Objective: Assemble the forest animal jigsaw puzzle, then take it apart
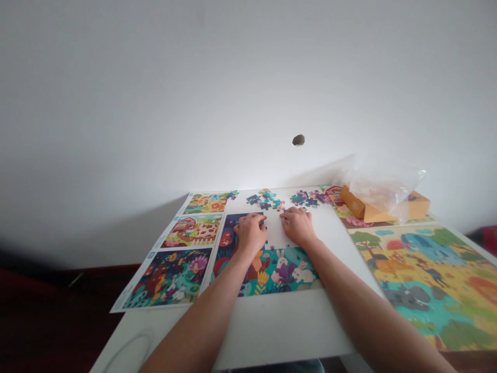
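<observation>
Head view: your left hand point(250, 235) and right hand point(297, 226) press down either side of the gap in the half-built jigsaw point(267, 269), fingers curled, any grasp on a piece impossible to tell, with loose pieces point(266, 199) just beyond both hands

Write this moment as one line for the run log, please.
left hand: on jigsaw puzzle | right hand: beside puzzle's unfilled gap | loose puzzle pieces: beyond hands | printed picture sheets: left of puzzle
</observation>
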Available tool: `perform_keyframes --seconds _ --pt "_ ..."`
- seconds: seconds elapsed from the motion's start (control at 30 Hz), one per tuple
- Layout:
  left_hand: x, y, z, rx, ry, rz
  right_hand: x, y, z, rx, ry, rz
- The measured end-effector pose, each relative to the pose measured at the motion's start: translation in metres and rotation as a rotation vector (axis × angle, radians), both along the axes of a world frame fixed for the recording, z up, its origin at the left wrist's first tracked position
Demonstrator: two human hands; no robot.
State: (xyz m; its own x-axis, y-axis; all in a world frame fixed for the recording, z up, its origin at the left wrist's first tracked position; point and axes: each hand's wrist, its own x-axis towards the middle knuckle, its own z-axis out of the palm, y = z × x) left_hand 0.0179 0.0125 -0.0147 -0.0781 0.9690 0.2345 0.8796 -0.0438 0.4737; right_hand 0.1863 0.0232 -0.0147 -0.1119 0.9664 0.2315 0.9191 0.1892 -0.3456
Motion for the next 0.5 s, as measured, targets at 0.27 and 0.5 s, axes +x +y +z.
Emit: perform_keyframes --seconds 0.27,0.5 --pt "-0.0004 0.0003 -0.0017 0.017 0.007 -0.003 0.0057 0.0052 -0.0070 -0.001 -0.011 -0.062" --pt "-0.0007 0.0011 -0.0045 0.036 0.012 -0.013 0.0002 0.0006 -0.0010 -0.019 -0.037 0.036"
